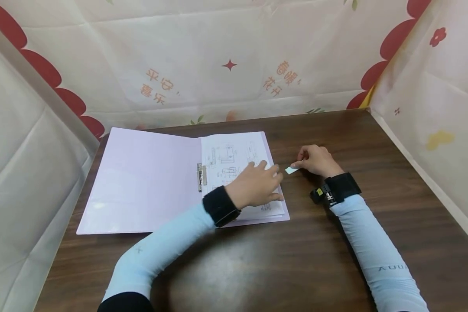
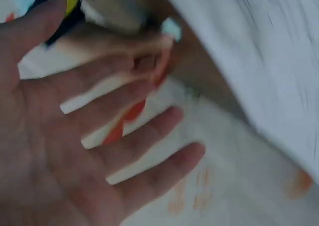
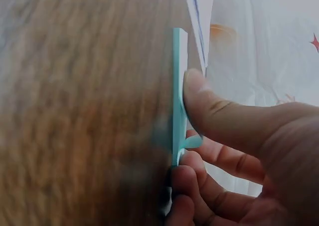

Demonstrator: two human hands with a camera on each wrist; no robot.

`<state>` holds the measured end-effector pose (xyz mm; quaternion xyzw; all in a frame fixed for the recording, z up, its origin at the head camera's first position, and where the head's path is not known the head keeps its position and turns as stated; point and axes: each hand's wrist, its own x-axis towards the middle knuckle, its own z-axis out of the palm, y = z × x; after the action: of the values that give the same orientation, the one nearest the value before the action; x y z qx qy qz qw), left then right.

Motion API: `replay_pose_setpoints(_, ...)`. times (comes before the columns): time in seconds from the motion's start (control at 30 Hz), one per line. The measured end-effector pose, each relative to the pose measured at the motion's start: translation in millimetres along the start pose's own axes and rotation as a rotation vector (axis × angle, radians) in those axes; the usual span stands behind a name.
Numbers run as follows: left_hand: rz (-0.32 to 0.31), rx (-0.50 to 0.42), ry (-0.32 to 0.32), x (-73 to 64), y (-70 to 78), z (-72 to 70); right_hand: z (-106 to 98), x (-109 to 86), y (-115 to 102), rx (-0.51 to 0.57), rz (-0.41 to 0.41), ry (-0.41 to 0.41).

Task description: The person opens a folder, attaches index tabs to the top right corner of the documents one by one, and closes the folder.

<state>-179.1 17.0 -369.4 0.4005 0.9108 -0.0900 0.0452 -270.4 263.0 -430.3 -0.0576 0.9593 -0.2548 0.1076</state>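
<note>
A lilac folder [image 1: 148, 173] lies spread on the table, with printed drawing sheets [image 1: 238, 149] under a metal clip [image 1: 200, 177] at its spine. My left hand [image 1: 256, 185] is over the right side of these sheets, fingers spread; in the left wrist view its palm [image 2: 65, 121] holds nothing. Right of the folder, my right hand [image 1: 316, 160] pinches a small light-green sticky note pad [image 1: 291, 170]. The right wrist view shows this pad [image 3: 176, 101] edge-on, the thumb on its white face and a green strip [image 3: 192, 142] curling away from it near the fingers.
The dark wooden table [image 1: 296, 260] extends in front of the folder and to the right. Pale printed cloth [image 1: 218, 39] hangs behind and on both sides. Black straps with cameras [image 1: 323, 194] sit on the wrists.
</note>
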Motion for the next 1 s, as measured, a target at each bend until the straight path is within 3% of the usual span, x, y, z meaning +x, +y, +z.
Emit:
replay_pose_setpoints(0.07,0.009,0.011,-0.027,17.0,3.1,8.1,-2,-0.4,0,-0.003,0.003,-0.02)
replay_pose_setpoints(0.17,0.017,0.034,-0.015,37.5,5.1,18.3,-4,-0.7,2,-0.013,0.0,-0.027)
replay_pose_setpoints(0.3,0.009,0.025,-0.008,52.9,4.6,28.7,-6,-0.4,2,-0.006,-0.009,-0.042)
replay_pose_setpoints(0.63,-0.015,-0.056,-0.029,58.9,0.0,36.1,-8,1.1,-1,-0.023,-0.1,-0.075)
replay_pose_setpoints(0.73,-0.028,-0.089,-0.046,63.0,-1.2,37.3,-6,1.7,0,-0.02,-0.077,-0.047)
replay_pose_setpoints(1.0,-0.014,-0.074,-0.007,70.3,-1.6,37.2,-8,2.5,5,0.024,-0.014,0.008)
